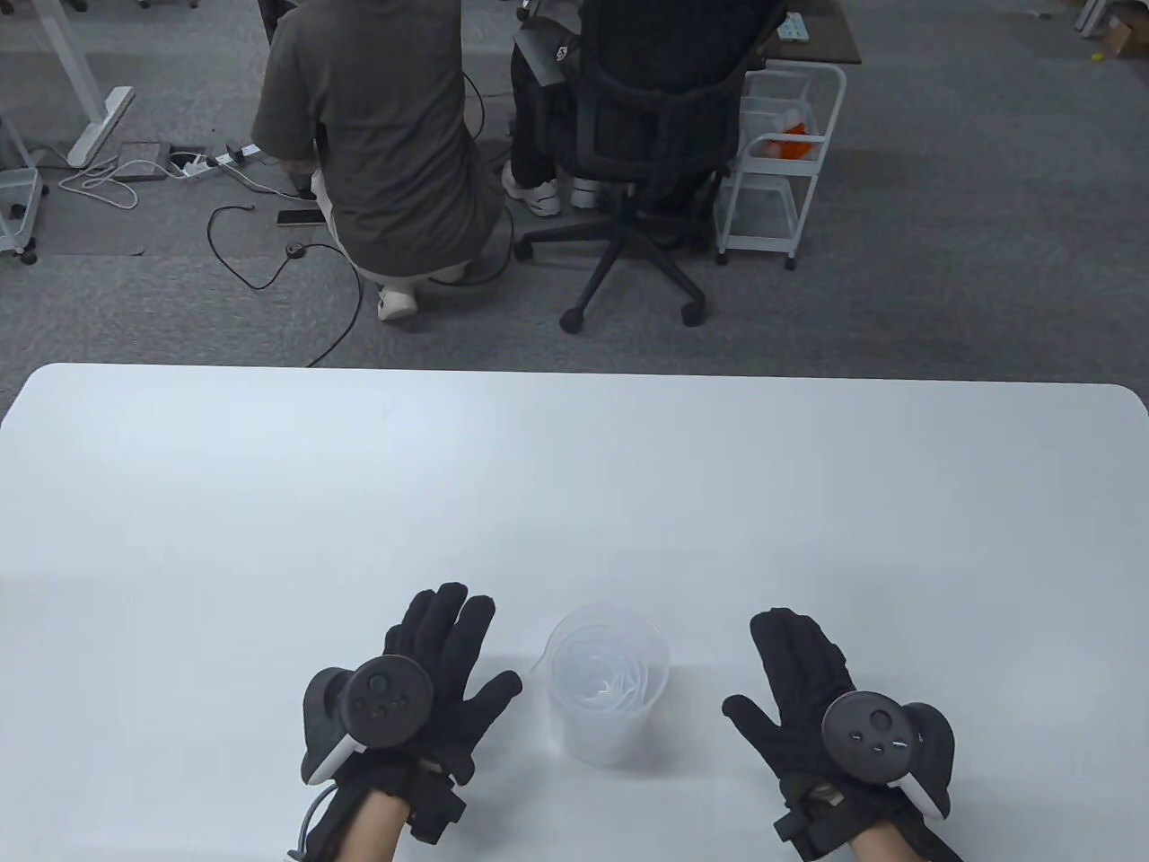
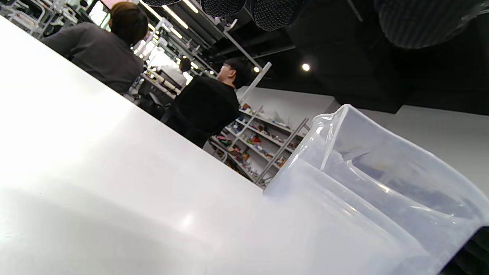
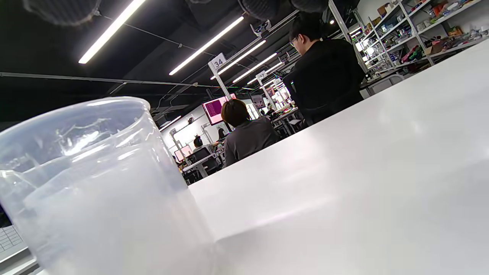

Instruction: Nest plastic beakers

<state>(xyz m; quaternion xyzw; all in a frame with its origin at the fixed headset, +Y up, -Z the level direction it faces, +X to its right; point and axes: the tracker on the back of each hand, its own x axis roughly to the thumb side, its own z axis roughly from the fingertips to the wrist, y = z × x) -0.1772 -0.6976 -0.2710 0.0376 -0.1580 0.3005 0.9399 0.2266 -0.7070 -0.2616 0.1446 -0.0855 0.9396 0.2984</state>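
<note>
A stack of clear plastic beakers (image 1: 609, 687) stands upright on the white table (image 1: 574, 503) near its front edge, smaller ones nested inside the largest. It also shows in the left wrist view (image 2: 378, 194) and in the right wrist view (image 3: 95, 191). My left hand (image 1: 440, 669) lies flat on the table to the left of the stack, fingers spread, holding nothing. My right hand (image 1: 799, 682) lies flat to the right of the stack, fingers spread, holding nothing. Neither hand touches the beakers.
Beyond the table's far edge a person crouches (image 1: 377, 135) on the carpet and another sits in an office chair (image 1: 646, 144). A white wire cart (image 1: 781, 153) stands next to the chair.
</note>
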